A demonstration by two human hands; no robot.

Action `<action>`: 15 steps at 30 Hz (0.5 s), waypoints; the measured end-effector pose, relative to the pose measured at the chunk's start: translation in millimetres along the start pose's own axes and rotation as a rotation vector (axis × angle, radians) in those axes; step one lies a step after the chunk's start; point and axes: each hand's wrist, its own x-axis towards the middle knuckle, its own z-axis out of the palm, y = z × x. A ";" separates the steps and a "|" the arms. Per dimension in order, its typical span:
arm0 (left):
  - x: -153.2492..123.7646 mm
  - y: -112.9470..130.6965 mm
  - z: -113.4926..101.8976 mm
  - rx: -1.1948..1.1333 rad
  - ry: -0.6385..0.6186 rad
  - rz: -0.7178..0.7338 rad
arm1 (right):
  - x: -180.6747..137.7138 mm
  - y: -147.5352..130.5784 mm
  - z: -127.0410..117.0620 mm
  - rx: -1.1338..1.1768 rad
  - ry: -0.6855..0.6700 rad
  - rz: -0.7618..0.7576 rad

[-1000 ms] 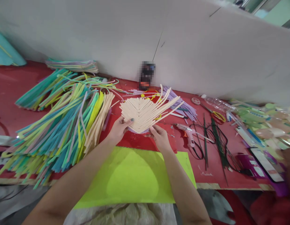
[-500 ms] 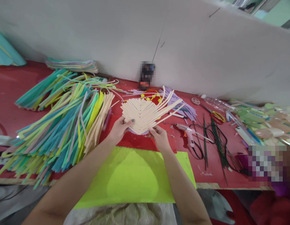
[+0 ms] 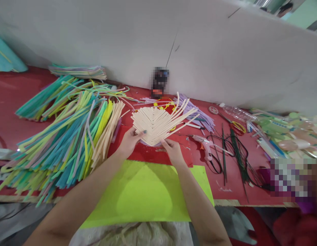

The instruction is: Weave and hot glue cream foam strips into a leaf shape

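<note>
A heart-shaped weave of cream foam strips [image 3: 156, 123] lies on a red sheet [image 3: 148, 153] in the middle of the table. My left hand [image 3: 128, 142] grips its lower left edge, thumb on top. My right hand [image 3: 173, 152] pinches its lower right edge near the point. Loose strip ends fan out to the upper right of the weave. A lime-green sheet [image 3: 145, 191] lies just in front of the red one, under my forearms.
A big heap of coloured foam strips [image 3: 63, 136] covers the left of the table. Purple strips [image 3: 201, 118] lie behind the weave. To the right are a glue gun [image 3: 205, 145], green wires [image 3: 237, 153], scissors [image 3: 237, 127] and a plastic bottle [image 3: 236, 112]. A white wall runs along the back.
The weave has been nudged slightly; my right hand slid a little left along its lower edge. My left hand stays where it was.
</note>
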 end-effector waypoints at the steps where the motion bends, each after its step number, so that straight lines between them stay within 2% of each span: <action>1: 0.2 -0.7 -0.3 0.001 -0.002 -0.005 | 0.3 0.9 -0.2 -0.001 0.003 -0.005; 15: 0.8 -1.3 0.0 -0.062 -0.008 -0.017 | 0.7 1.4 -2.5 0.001 -0.035 -0.033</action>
